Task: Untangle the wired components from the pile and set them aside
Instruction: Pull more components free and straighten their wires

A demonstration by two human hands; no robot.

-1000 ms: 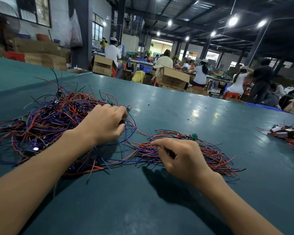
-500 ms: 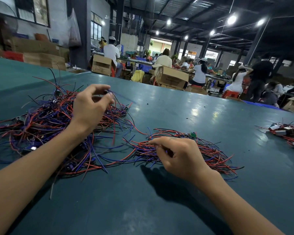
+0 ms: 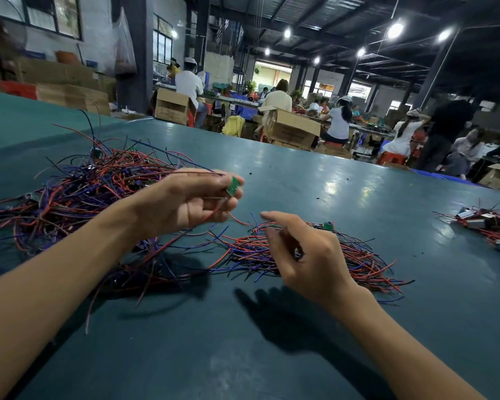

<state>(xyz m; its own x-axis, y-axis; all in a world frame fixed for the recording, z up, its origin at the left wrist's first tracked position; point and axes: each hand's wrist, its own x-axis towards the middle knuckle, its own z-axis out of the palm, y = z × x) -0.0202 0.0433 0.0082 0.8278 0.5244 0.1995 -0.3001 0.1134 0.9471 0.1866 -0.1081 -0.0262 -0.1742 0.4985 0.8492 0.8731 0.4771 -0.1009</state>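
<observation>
Teal table [image 3: 300,174]: left hand [image 3: 185,203] pinches green board [image 3: 231,186].

No lettering is legible; the print on the cardboard box [image 3: 290,131] is blurred.

table [image 3: 272,356] fills the near ground. on it, at left: tangled pile [image 3: 70,197] of wires. on it, centre-right: smaller bundle [image 3: 358,261], just beside the pile, stray ends of the two crossing in the gap. third heap [image 3: 488,226] at the far right edge, well apart from both. left hand [image 3: 185,203] raised above the gap, small board [image 3: 231,186] pinched at its fingertips. right hand [image 3: 309,261] over the left part of the bundle. behind the table's far edge: cardboard boxes [image 3: 292,128], then people [image 3: 338,122] seated at benches further back.
</observation>
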